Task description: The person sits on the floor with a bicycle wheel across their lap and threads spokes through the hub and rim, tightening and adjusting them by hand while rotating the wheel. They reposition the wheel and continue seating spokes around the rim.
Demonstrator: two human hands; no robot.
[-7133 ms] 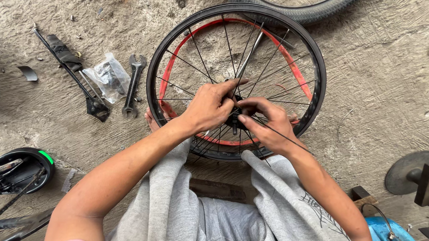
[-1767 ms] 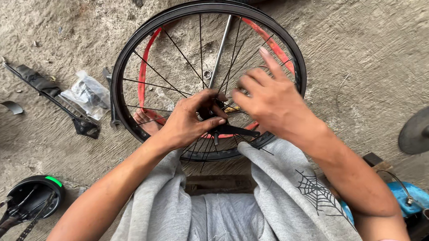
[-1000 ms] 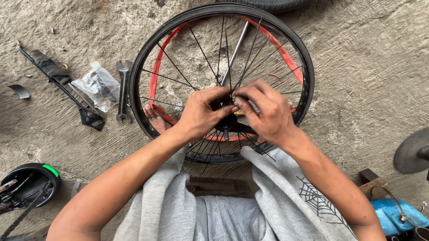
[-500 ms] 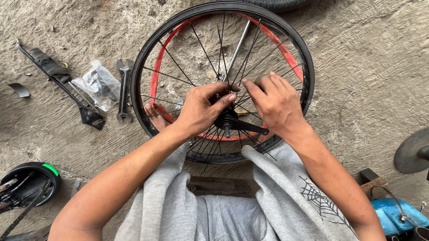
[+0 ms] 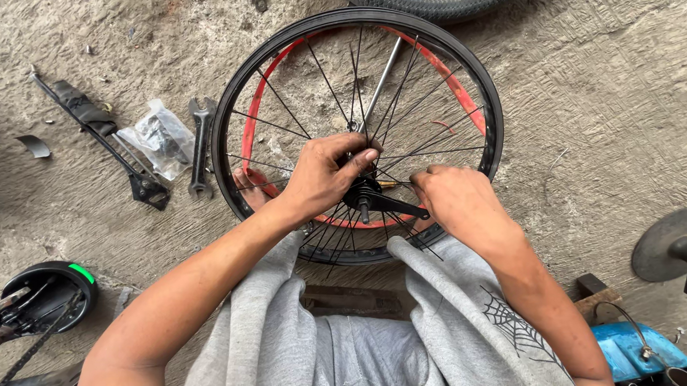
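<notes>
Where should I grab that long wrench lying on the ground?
Grab the wrench by its slim middle shaft, coming straight down from above. It lies flat on the concrete, with a plastic bag close on one side and the wheel rim on the other.

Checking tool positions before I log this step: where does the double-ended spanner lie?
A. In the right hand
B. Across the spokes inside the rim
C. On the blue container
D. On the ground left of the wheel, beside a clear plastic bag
D: the spanner lies flat on the concrete just outside the wheel, right beside the plastic bag.
</notes>
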